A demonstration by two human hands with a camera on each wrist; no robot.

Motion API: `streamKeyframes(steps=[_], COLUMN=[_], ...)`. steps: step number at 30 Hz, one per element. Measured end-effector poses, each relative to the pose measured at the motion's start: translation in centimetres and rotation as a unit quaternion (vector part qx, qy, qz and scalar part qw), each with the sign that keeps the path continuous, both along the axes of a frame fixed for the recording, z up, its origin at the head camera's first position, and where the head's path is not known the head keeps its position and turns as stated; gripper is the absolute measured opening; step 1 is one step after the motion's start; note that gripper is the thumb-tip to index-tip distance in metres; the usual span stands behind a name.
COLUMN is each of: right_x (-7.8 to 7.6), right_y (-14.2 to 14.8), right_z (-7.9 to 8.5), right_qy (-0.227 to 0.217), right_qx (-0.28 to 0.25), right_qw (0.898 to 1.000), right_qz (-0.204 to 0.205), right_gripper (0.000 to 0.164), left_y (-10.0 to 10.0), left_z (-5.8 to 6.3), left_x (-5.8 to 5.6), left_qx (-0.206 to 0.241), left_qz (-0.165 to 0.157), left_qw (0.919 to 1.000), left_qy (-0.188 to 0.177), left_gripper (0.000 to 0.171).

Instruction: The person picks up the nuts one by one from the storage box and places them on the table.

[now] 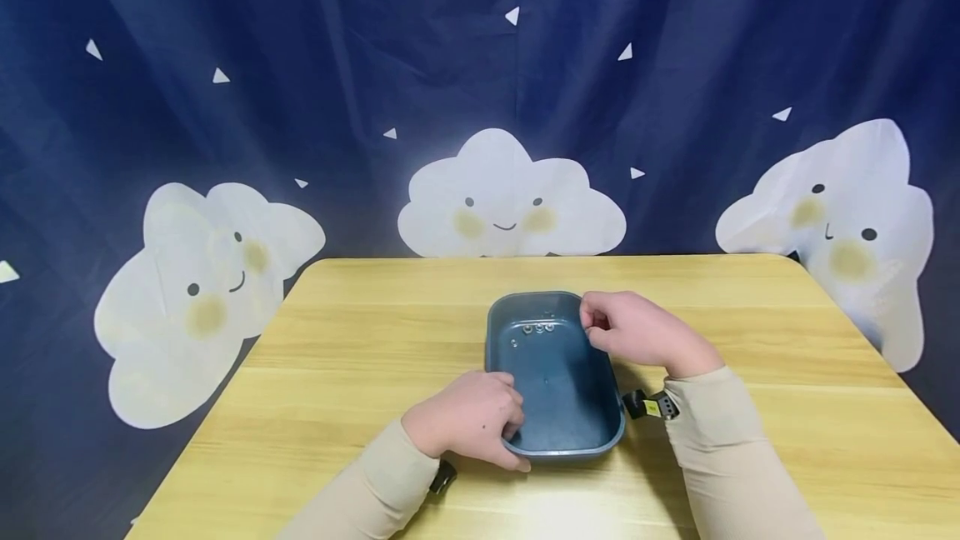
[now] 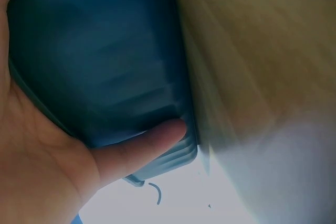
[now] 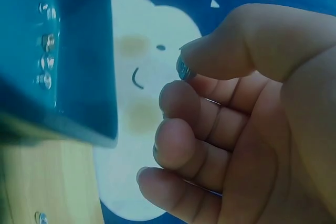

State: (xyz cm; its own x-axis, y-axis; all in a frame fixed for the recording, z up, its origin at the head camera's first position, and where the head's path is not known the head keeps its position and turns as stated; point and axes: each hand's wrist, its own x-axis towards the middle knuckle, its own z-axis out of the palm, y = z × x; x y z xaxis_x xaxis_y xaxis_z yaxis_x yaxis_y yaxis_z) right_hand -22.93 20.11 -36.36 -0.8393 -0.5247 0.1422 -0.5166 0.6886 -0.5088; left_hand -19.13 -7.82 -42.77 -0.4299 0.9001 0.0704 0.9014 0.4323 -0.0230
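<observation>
A dark blue plastic tray [image 1: 551, 402] stands on the wooden table. My left hand [image 1: 480, 419] grips its near left side, fingers over the rim and inside; in the left wrist view the thumb [image 2: 142, 150] lies along the outer wall. Over the far right rim is my right hand [image 1: 637, 327], pinching a small shiny metal nut [image 3: 184, 66] between thumb and forefinger, the other fingers curled. Several similar nuts [image 1: 539, 328] lie at the far end of the tray floor, and another nut [image 1: 514, 343] is slightly nearer, at the left.
The light wooden table [image 1: 360, 332] extends around the tray. In the right wrist view a small shiny piece [image 3: 41, 217] appears on the wood below the tray. Behind the table hangs a dark blue curtain [image 1: 450, 48] with white clouds. Each wrist wears a black camera [image 1: 651, 405].
</observation>
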Motion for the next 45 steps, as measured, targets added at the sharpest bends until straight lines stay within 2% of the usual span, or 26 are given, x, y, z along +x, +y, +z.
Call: streamKeyframes(steps=[10,17,23,35,45], right_x=[-0.8,-1.9,-2.8,-3.5,-3.7], right_y=[2.7,3.9,4.0,3.3,3.3], right_z=[-1.1,-2.5,-4.3,-7.1,-7.6], right_qy=[-0.003,-0.029,-0.033,-0.018,-0.025], right_qx=[-0.008,0.004,0.03,0.074,0.101], right_qw=[0.999,0.997,0.994,0.992,0.987], right_qz=[-0.045,-0.075,-0.096,-0.104,-0.12], right_gripper=[0.013,0.007,0.005,0.01,0.009], left_y=[0.0,-0.1,-0.1,-0.1,0.0], left_z=[-0.1,0.1,0.1,-0.2,-0.1], left_x=[0.1,0.1,0.2,0.1,0.2], left_qx=[-0.008,-0.009,-0.01,-0.004,-0.006], left_qz=[0.004,0.005,0.003,0.005,0.005], left_qw=[0.9999,0.9999,0.9999,1.0,1.0], left_qy=[-0.005,-0.003,0.002,0.0,0.005], left_gripper=[0.052,0.052,0.052,0.052,0.052])
